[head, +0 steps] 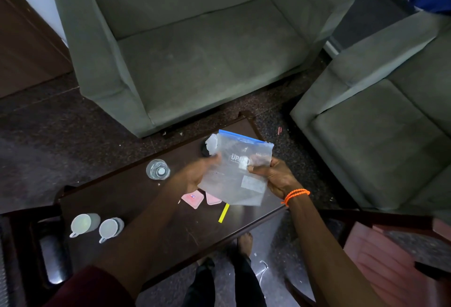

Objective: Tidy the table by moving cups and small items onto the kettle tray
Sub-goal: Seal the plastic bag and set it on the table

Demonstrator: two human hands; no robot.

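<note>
Both hands hold a clear zip bag [238,174] with a blue seal above the dark table [136,199]. My left hand [195,174] grips its left edge, and my right hand [277,177] pinches its right side over a small white item inside. A torn white scrap [211,144] sticks up at the bag's top left. Two white cups [84,224] [111,229] stand at the table's near left. A clear glass [158,169] stands further back. Pink sachets [194,198] and a yellow stick [224,212] lie under the bag. No kettle tray is identifiable.
A grey armchair [195,45] faces the table from behind and a second one [380,121] stands at the right. A dark round object [204,148] sits on the table behind the bag. My bare foot [244,243] is below the table edge.
</note>
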